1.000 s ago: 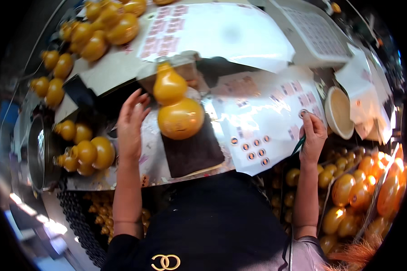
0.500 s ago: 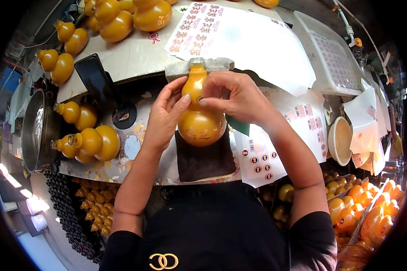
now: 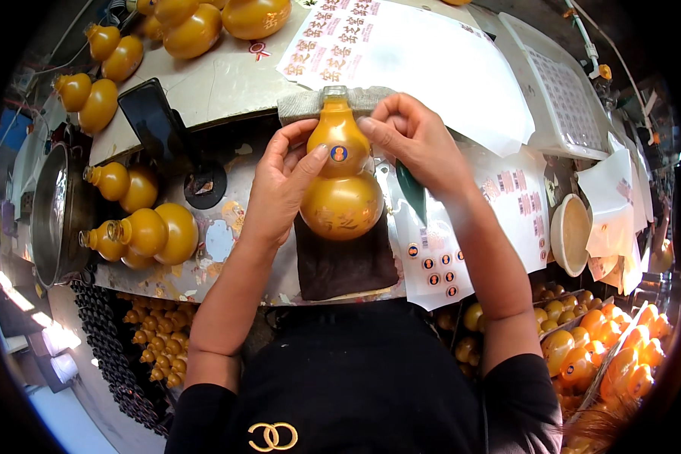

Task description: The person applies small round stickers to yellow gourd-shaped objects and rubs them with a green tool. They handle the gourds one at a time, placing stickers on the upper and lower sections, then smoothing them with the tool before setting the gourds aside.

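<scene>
A glossy mustard-yellow gourd-shaped bottle [image 3: 342,204] leans on its back in front of me, its clear glass mouth [image 3: 334,91] on a grey cloth pad. My left hand [image 3: 280,170] grips its left side, with the thumb beside a small round blue-and-orange sticker [image 3: 339,153] on the upper bulb. Faint gold characters mark the lower bulb. At the bottle's upper right, my right hand [image 3: 412,144] has thumb and index finger pinched close to the neck. A thin green flat piece, like a scraper [image 3: 411,191], sticks out below that hand, apparently held in its other fingers.
Sheets of round stickers [image 3: 439,272] and red-character transfers [image 3: 333,38] lie right and ahead. A phone on a stand [image 3: 155,121], several yellow gourd bottles [image 3: 147,234] and a metal basin [image 3: 53,219] are left. A bowl [image 3: 570,234] stands right. Crates of orange gourds [image 3: 620,356] sit lower right.
My right hand has moved up and away from the upper bulb, uncovering the round sticker. The green piece has turned with it. My left hand keeps its hold on the bottle.
</scene>
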Available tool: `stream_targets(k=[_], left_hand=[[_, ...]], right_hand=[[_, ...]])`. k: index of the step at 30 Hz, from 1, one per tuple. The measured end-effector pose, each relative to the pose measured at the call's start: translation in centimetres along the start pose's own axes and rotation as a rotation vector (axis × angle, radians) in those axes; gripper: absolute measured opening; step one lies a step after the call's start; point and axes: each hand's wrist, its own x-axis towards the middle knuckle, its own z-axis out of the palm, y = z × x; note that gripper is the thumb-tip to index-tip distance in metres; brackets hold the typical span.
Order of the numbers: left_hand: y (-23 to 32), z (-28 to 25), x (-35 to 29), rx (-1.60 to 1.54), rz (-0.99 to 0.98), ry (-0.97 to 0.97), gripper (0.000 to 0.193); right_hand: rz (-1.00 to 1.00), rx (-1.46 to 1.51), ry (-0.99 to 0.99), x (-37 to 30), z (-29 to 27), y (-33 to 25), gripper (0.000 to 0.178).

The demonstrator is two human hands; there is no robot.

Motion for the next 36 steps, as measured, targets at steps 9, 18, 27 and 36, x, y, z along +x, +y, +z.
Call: stream_targets(k=[9, 18, 27, 36], left_hand=[[0.3, 0.0, -0.4, 0.071, -0.037, -0.015, 0.052], [-0.1, -0.4, -0.3, 0.099, -0.021, -0.050, 0.051], [-0.1, -0.5, 0.3, 0.107, -0.058, -0.036, 0.047], [-0.5, -0.8, 0.5, 0.009, -0.090, -0.031, 0.047]], right_hand=[[0.085, -0.027, -0.033, -1.3, 1.5, 2.0, 0.050], [0.088, 0.061, -0.078, -1.3, 1.5, 2.4, 0.051], [0.127, 0.166, -0.098, -1.4, 1.7, 2.1, 0.052], [0.083, 0.165, -0.081, -1.3, 2.1, 2.4, 0.054]])
